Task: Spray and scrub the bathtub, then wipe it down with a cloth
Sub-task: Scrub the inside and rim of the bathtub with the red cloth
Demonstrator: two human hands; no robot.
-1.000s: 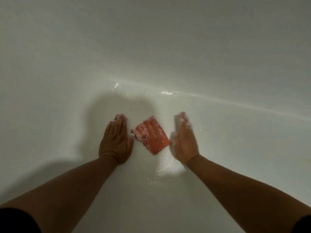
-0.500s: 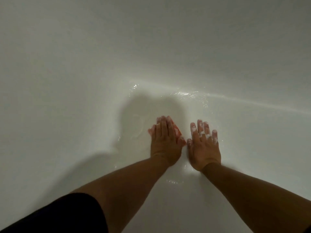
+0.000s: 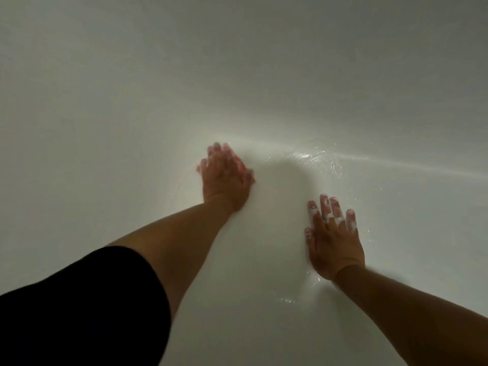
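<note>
The bathtub [image 3: 132, 101] fills the view, its wet floor under both palms. The blurred left hand [image 3: 224, 180] lies flat, fingers straight, at ten o'clock from the foamy right hand [image 3: 334, 244], which is also flat with its fingers spread. A black sleeve [image 3: 79, 313] sits at eight o'clock.

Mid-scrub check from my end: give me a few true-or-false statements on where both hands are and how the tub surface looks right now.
1. The right hand lies flat on the bathtub, its fingers spread. True.
2. White foam clings to those fingers. True.
3. The left hand holds a spray bottle. False: no bottle is in view; the hand is on the tub surface, blurred.
4. The two hands touch each other. False: they are apart, the left one farther up.
5. The tub surface is dry. False: wet glints show beyond the hands.
</note>
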